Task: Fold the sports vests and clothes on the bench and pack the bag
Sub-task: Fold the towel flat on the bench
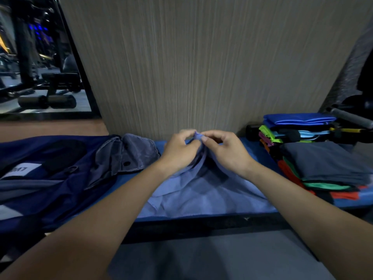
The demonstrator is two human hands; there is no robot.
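Both hands (201, 150) pinch blue cloth (197, 190), seemingly tight.

- Both hands, left hand (177, 147) and right hand (226, 150), pinch the far edge of a light blue garment (201, 190) spread mid-bench (260, 156).
- A navy bag (50, 178) lies open at the bench's left end.
- Folded clothes (327, 160) are stacked at its right end.

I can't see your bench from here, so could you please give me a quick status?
Left hand and right hand both pinching far edge of light blue cloth garment. Folded multicoloured stack to the right. Nothing obstructing.
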